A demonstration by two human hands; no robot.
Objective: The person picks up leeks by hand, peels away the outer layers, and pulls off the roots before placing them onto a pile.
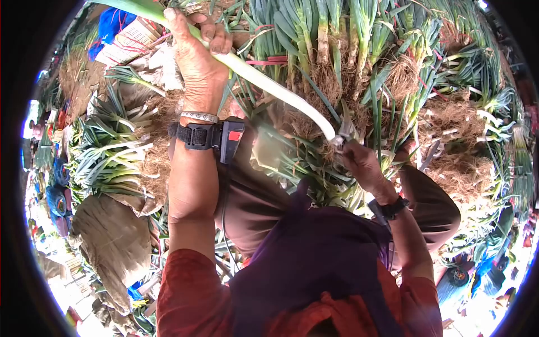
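A long leek [281, 92] slants across the upper middle, its green top at the upper left and its white base lower right. My left hand [199, 53] is closed around the shaft near the green part. At the white root end, the fingers of my right hand [362, 165] are pinched together. Something small and greyish shows at those fingertips; I cannot make out what it is. A pale, limp leaf strip [347, 121] is just above them. Beneath the right hand lies a litter of loose green leaves [337, 196].
Upright leeks with roots [323, 50] stand along the top. A heap of leeks [115, 149] lies at the left, above a brown cloth sack [112, 241]. Tangled roots [457, 146] are piled at the right. Blue plastic [117, 25] sits at the upper left.
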